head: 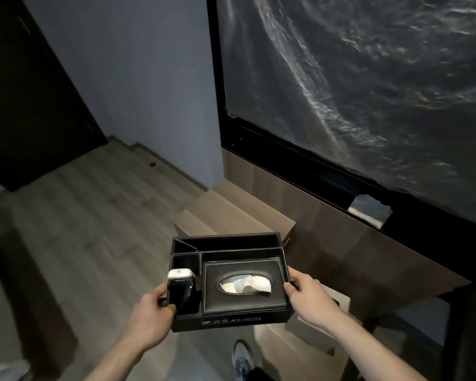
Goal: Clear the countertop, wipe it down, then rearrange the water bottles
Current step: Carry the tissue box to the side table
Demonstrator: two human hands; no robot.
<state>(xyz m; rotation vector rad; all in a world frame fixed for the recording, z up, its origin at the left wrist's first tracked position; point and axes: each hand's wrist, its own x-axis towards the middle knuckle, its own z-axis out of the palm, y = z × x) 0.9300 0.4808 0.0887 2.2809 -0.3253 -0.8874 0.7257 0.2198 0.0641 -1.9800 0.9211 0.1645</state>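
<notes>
Looking down through the head camera, you are carrying a black leather desk organizer (230,321) in front of you, above the wood-plank floor (74,215), with white lettering ending in "HOTEL" along its near wall. Your left hand (149,309) grips the organizer's left edge, thumb curled over the rim beside the near-left compartment, fingers underneath and out of sight. Your right hand (304,296) grips the right edge, thumb hooked over the rim and fingers wrapped under the side. Inside the tray's large right-hand compartment sits a dark leather tissue box (243,287), with a white tissue (248,283) showing through its oval opening. In the near-left compartment two remote controls stand on end, tilted: a white remote (180,273) and, just in front of it, a black remote (179,294), touching your left thumb. The long rear compartment and the small one at left look dark; their contents cannot be made out. Beyond the tray is a light wooden countertop (231,213) below a large dark screen (368,92) on the wall. One grey shoe (241,358) shows at the bottom.
</notes>
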